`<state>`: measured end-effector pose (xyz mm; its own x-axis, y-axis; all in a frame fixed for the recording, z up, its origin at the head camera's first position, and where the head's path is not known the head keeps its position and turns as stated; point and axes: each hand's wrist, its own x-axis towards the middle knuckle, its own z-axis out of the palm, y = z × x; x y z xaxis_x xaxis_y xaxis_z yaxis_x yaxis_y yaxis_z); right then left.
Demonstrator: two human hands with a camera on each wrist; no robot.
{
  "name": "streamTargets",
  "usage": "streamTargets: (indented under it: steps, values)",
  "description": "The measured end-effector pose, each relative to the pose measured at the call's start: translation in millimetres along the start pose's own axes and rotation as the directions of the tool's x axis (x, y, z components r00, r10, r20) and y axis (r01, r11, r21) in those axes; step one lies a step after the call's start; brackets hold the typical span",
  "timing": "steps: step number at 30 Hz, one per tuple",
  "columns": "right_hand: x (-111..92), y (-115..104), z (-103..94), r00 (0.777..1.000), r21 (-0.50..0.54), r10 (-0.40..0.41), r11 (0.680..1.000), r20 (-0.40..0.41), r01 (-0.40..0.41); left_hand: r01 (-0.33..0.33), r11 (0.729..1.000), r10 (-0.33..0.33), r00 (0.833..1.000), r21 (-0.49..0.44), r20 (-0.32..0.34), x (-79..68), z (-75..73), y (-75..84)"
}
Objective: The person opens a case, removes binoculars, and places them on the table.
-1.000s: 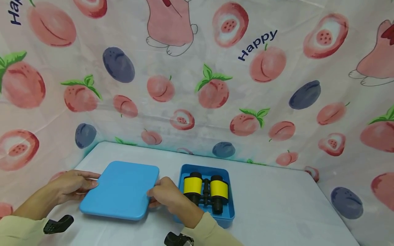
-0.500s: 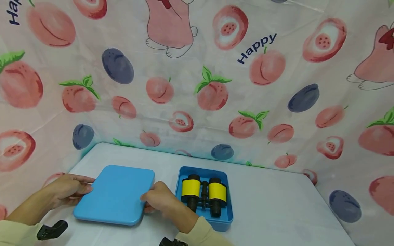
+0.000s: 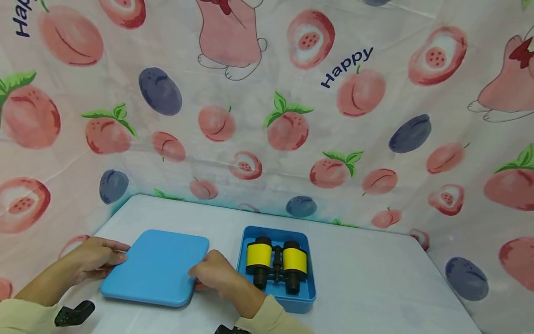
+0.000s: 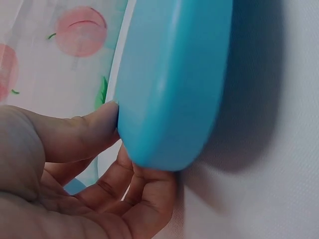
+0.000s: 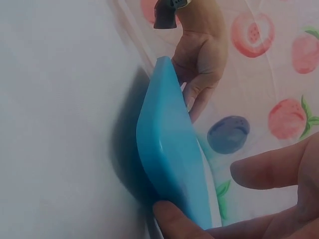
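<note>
- Nearest my head view, I see two cream sleeves (image 3: 31,316), with a black device (image 3: 75,314) at the left wrist and another at the right.
- My left hand (image 3: 92,258) pinches the side edge of the blue lid (image 3: 156,266), thumb above and fingers curled below.
- My right hand (image 3: 218,273) is at the opposite edge; one finger touches it and the thumb looks apart from it in the wrist view, so I cannot tell whether this hand grips.
- The lid is between both hands, smooth top up, low over the white surface (image 3: 375,273).
- To its right, I have an open blue box (image 3: 298,305) on the surface, with yellow-and-black binoculars (image 3: 294,260) inside, narrow ends toward me.
- Farthest back hangs a peach-printed cloth (image 3: 250,93).
</note>
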<state>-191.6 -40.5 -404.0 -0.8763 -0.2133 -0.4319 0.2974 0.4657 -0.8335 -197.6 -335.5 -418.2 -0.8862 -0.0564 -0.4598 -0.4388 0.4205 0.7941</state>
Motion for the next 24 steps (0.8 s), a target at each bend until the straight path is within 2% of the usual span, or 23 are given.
streamTargets:
  steps: [7,11,14,17,20,24]
  values:
    - [1,4,-0.6,1.000,0.022,0.000,1.000,-0.007,0.000,-0.014,0.998,0.014,1.000,0.066,-0.005,-0.2,3.4,3.4]
    - [2,5,-1.7,0.999,-0.017,-0.012,1.000,-0.032,0.012,-0.032,0.994,0.033,0.999,0.107,-0.010,0.0,2.1,5.7]
    - [1,4,-4.1,0.999,-0.039,-0.020,0.999,-0.044,0.018,-0.042,0.989,0.048,0.998,0.143,-0.039,-0.5,-2.0,6.7]
    - [-4,0,-13.3,0.999,-0.006,-0.033,0.999,-0.014,0.032,-0.064,0.985,0.076,0.995,0.161,-0.067,-4.0,-2.3,10.6]
    - [-10,-5,-28.4,0.998,0.064,-0.058,0.996,0.034,0.056,-0.104,0.985,0.114,0.991,0.141,-0.065,-10.2,6.0,19.4]
    - [-17,-7,-50.9,0.993,0.150,-0.093,0.985,0.076,0.081,-0.162,0.986,0.163,0.986,0.046,-0.019,-18.1,29.3,36.2]
